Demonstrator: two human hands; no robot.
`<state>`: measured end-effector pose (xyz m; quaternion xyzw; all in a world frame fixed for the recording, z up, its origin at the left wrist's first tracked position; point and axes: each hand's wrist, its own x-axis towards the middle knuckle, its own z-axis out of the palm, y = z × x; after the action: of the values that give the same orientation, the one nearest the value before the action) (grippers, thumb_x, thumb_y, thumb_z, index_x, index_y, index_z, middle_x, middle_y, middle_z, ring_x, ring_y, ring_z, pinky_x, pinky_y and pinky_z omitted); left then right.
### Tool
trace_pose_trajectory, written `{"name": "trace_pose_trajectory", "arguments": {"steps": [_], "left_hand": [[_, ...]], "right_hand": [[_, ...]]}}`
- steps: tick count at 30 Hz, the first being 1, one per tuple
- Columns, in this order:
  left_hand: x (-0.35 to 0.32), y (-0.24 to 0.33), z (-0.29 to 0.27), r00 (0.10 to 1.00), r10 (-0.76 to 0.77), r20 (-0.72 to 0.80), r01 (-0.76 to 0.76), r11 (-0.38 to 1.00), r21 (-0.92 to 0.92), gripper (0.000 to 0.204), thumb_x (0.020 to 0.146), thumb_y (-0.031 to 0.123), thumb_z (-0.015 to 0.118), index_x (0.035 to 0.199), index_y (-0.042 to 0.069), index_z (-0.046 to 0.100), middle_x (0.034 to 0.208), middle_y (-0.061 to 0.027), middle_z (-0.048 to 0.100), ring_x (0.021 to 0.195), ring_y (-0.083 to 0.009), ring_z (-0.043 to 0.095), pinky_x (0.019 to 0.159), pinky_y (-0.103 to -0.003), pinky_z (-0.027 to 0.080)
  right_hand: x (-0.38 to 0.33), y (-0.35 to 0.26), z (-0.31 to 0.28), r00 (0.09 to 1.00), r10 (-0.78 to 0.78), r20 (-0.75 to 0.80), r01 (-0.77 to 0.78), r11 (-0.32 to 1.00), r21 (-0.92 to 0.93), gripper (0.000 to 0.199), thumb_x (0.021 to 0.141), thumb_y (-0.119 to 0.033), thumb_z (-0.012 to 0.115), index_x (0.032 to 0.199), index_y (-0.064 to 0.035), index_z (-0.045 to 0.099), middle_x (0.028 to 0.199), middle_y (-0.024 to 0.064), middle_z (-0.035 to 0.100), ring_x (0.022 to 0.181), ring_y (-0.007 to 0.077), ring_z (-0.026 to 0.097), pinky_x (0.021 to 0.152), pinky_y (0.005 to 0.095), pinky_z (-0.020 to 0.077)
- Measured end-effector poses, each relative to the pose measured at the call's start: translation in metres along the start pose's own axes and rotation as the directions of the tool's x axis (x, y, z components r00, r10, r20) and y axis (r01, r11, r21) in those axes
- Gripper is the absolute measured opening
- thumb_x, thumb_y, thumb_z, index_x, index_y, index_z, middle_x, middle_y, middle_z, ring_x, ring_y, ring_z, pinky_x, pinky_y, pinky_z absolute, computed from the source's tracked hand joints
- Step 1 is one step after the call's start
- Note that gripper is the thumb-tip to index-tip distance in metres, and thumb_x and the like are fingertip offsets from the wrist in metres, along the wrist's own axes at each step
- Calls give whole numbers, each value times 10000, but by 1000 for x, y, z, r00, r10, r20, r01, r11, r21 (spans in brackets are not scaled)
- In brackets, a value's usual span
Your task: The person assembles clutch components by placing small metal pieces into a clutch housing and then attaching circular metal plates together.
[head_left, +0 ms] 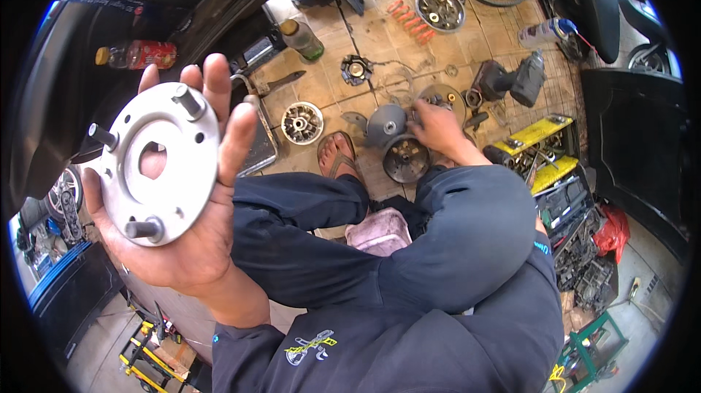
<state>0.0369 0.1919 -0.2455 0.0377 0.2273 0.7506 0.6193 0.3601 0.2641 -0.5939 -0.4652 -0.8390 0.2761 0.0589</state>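
Note:
My left hand [179, 265] is raised at the left and closed about a round metal plate with three studs [193, 188], its fingers around the edge. The plate has a large central hole and several small holes. Low over the floor, my right hand [440, 128] has its fingers bent down at the right edge of a grey conical disc [385, 124]. What its fingertips hold is hidden. A dark round clutch bell [407, 158] lies just below that disc. Behind the hand is another flat metal disc [447, 98].
On the tiles lie a finned pulley [302, 123], a red coil spring [411, 22], a tray of small parts [440, 11], a glass bottle [301, 39] and a cordless impact driver [511, 80]. A yellow-trayed toolbox [540, 134] stands at the right. My sandalled foot [337, 155] is near the pulley.

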Motion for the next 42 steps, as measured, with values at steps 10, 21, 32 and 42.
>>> {"name": "trace_pose_trajectory", "arguments": {"steps": [10, 21, 32, 42], "left_hand": [[8, -6, -10, 997, -30, -78, 31, 999, 12, 887, 900, 481, 588, 1554, -20, 260, 1507, -363, 339, 1496, -534, 160, 1127, -798, 128], [-2, -10, -26, 991, -101, 89, 97, 994, 53, 754, 923, 476, 397, 1539, 45, 336, 1509, -299, 399, 1378, -581, 378, 1077, -776, 318], [-35, -71, -6, 866, -412, 283, 406, 910, 82, 786, 922, 454, 363, 1569, 16, 281, 1554, -315, 344, 1344, -569, 439, 1012, -749, 419], [-23, -127, -26, 848, -478, 229, 475, 877, 71, 732, 1037, 521, 227, 1524, -19, 321, 1486, -321, 436, 1336, -444, 512, 1058, -578, 493]], "right_hand": [[122, -78, 108, 871, -133, 473, 205, 973, -104, 499, 848, -272, 687, 1256, -47, 506, 870, 197, 726, 813, 409, 714, 685, 519, 546], [90, -103, -168, 991, -65, 120, -110, 142, 984, 548, 800, 23, 773, 1279, -32, 511, 1139, 149, 644, 1022, 235, 681, 862, 363, 592], [-51, -198, -303, 986, -84, 141, -124, 180, 976, 782, 830, 11, 750, 1486, -2, 323, 1165, 215, 686, 1021, 292, 707, 930, 404, 572], [-98, -169, -251, 997, 61, -41, 25, 254, 967, 652, 921, 51, 672, 1454, -25, 306, 1184, 206, 673, 1082, 232, 686, 962, 344, 550]]}}
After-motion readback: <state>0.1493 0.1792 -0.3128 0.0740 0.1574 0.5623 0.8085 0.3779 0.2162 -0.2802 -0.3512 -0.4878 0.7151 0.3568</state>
